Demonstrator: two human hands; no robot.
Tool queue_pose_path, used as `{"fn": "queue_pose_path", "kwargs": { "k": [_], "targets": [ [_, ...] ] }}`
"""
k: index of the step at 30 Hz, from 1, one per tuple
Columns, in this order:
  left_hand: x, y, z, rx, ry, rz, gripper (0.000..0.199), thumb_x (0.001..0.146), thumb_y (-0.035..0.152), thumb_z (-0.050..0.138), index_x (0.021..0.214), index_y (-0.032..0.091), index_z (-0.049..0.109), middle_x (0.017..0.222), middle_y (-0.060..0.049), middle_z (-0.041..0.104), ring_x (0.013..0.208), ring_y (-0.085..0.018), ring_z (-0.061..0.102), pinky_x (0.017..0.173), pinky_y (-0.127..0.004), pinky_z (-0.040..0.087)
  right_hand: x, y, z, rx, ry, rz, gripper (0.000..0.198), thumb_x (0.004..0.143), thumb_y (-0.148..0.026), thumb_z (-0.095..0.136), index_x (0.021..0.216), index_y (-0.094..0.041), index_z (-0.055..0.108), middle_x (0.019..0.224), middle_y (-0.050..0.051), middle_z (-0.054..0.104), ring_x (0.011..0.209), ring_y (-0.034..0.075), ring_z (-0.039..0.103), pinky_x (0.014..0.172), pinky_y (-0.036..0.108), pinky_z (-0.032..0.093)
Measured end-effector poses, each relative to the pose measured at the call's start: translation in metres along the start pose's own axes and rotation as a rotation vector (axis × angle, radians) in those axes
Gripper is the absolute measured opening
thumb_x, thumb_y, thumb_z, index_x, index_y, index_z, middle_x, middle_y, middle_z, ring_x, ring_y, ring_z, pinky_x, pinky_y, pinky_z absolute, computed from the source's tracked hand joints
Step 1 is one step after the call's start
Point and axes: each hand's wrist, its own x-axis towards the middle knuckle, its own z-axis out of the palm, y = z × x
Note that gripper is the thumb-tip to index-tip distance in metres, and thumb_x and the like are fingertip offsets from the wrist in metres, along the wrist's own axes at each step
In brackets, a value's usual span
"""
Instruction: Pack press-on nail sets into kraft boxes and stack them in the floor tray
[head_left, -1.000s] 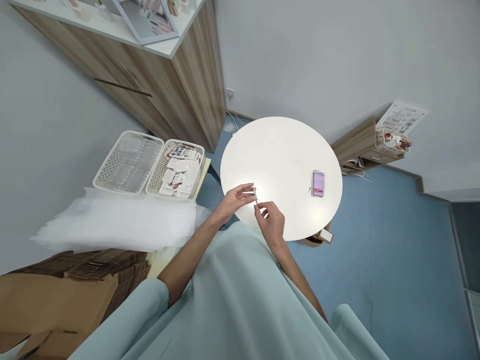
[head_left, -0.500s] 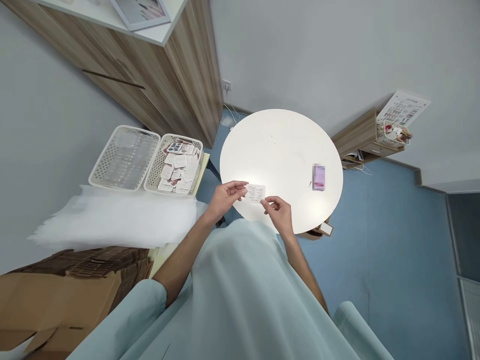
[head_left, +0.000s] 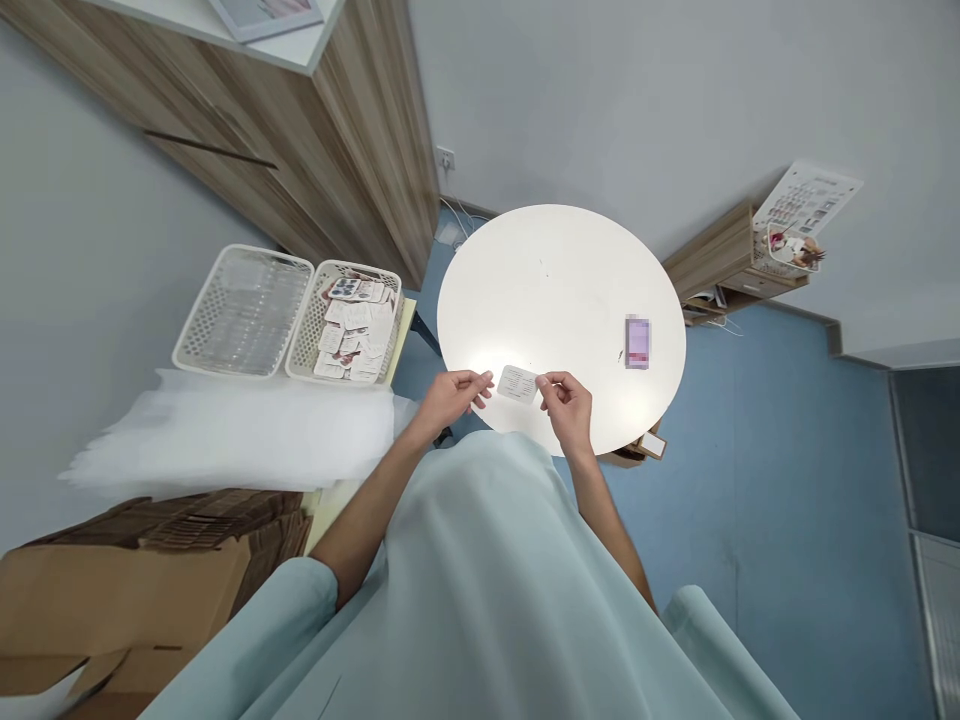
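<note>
A small white printed card with rounded corners is above the near part of the round white table, tilted a little. My right hand pinches its right edge between thumb and fingertips. Just left of the card, with a narrow gap, is my left hand. Its fingers are stretched toward the card and somewhat apart, and I see nothing held in them.
Left of the table, one white basket holds many loose cards and another basket holds clear plastic pieces. White sheets and folded cardboard boxes are stacked nearer. A pixelated purple item lies on the table's right side.
My left hand has let go of the card and is now slightly apart from it. My right hand has moved slightly right with the card, which has turned and tilted. The view has shifted slightly.
</note>
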Motion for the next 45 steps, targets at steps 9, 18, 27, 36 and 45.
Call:
{"fn": "queue_pose_path", "kwargs": {
  "k": [9,18,27,36,45],
  "targets": [
    [0.001,0.007,0.002,-0.031,-0.108,-0.074,0.071,0.080,0.085,0.073,0.084,0.015,0.084,0.093,-0.016,0.082,0.061,-0.016,0.064,0.051,-0.028,0.043,-0.006,0.000,-0.003,0.007,-0.073,-0.139,0.033,0.095,-0.058,0.074,0.091,-0.026,0.077,0.090,0.002,0.072,0.065,0.015,0.062,0.063,0.032,0.053],
    [0.005,0.017,-0.012,-0.140,-0.135,0.076,0.054,0.080,0.061,0.087,0.108,0.016,0.085,0.076,-0.006,0.076,0.063,-0.017,0.064,0.062,-0.032,0.055,-0.021,0.004,-0.013,0.045,-0.182,-0.026,0.030,0.085,-0.052,0.087,0.099,-0.026,0.084,0.065,-0.003,0.067,0.059,0.017,0.067,0.062,0.032,0.052],
    [0.011,0.015,-0.011,-0.295,-0.234,0.045,0.054,0.081,0.057,0.090,0.118,0.018,0.083,0.077,-0.004,0.073,0.065,-0.015,0.064,0.066,-0.030,0.054,-0.018,0.011,-0.010,0.144,-0.207,0.094,0.039,0.078,-0.057,0.090,0.095,-0.024,0.077,0.054,-0.007,0.054,0.050,0.014,0.054,0.054,0.030,0.046],
    [0.012,0.010,0.004,-0.522,-0.473,-0.051,0.088,0.076,0.066,0.092,0.148,0.021,0.069,0.144,-0.022,0.070,0.116,-0.034,0.074,0.084,-0.036,0.057,-0.009,0.026,-0.007,0.158,-0.306,0.126,0.038,0.082,-0.058,0.087,0.098,-0.025,0.077,0.058,-0.005,0.056,0.053,0.016,0.056,0.056,0.031,0.046],
    [0.014,0.010,0.021,-0.308,-0.058,0.008,0.076,0.075,0.055,0.095,0.138,0.019,0.072,0.142,-0.019,0.073,0.136,-0.035,0.064,0.110,-0.046,0.052,-0.009,0.013,0.004,-0.102,-0.156,-0.053,0.027,0.091,-0.053,0.077,0.088,-0.026,0.077,0.099,0.003,0.076,0.067,0.016,0.059,0.064,0.032,0.049]
  ]
}}
